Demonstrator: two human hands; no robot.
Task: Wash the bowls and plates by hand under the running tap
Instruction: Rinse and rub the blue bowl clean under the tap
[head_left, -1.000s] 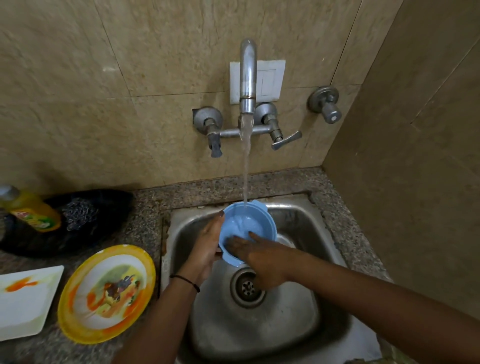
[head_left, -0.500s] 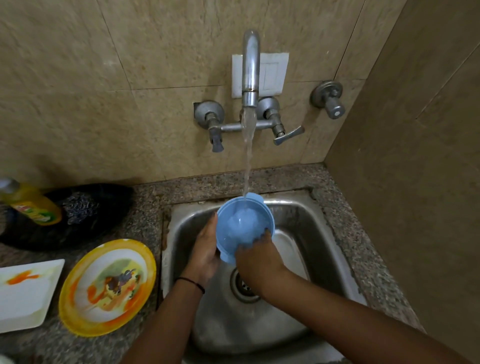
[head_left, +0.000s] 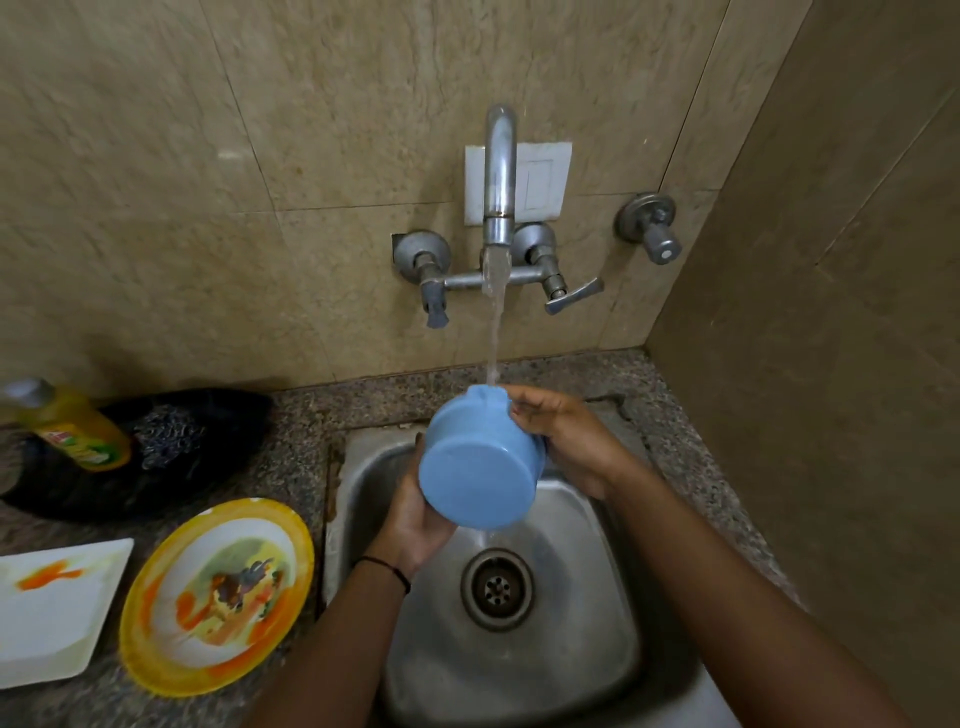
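Note:
A blue plastic bowl (head_left: 480, 467) is held over the steel sink (head_left: 597, 623), tipped so its flat underside faces me. Water from the tap (head_left: 500, 176) falls onto its upper rim and drips off below. My left hand (head_left: 415, 514) cups the bowl from beneath on the left. My right hand (head_left: 566, 441) grips the rim on the far right side. A yellow-rimmed round plate (head_left: 218, 595) with food stains and a white square plate (head_left: 52, 608) with an orange smear lie on the counter to the left.
A yellow dish-soap bottle (head_left: 78, 426) lies against a black pan (head_left: 156, 467) holding a steel scrubber (head_left: 166, 439) at back left. The drain (head_left: 497, 587) sits mid-sink. A side wall (head_left: 831, 364) closes the right. Speckled granite counter (head_left: 691, 452) rings the sink.
The bowl has been turned over from mouth-up under the stream to underside facing me. My right hand moved from the near rim to the far right rim.

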